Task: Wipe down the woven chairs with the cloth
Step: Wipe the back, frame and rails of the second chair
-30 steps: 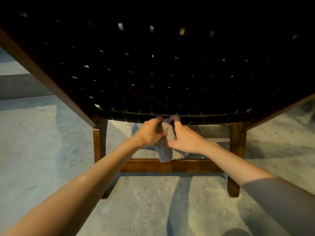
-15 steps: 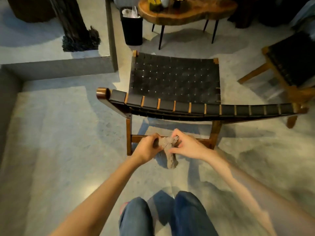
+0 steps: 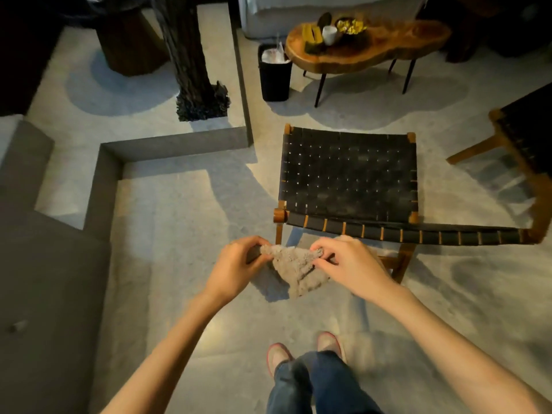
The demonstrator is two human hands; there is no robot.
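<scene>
Where the person stands, the floor is pale concrete, mottled with broad shadows. A woven chair, black strapping on a brown wooden frame, stands just ahead and to the right, its seat seen from above and its strapped back rail nearest the viewer. A second woven chair shows only partly at the right edge. Beyond them, a wooden table on thin dark legs carries a white cup and small items too blurred to name. A black bin stands just beside the table's left end. A dark trunk rises from a raised concrete platform at upper left.

Both arms reach forward, bare to the frame edge. The left hand pinches one upper corner of the grey cloth with curled fingers and thumb; the right hand pinches the opposite corner likewise. The cloth hangs between them in a loose point, near the chair's back rail but apart from it.

The platform's edge runs along the left, well apart from the hands. Bare floor lies between that edge and the chair. Jeans and shoes show below.
</scene>
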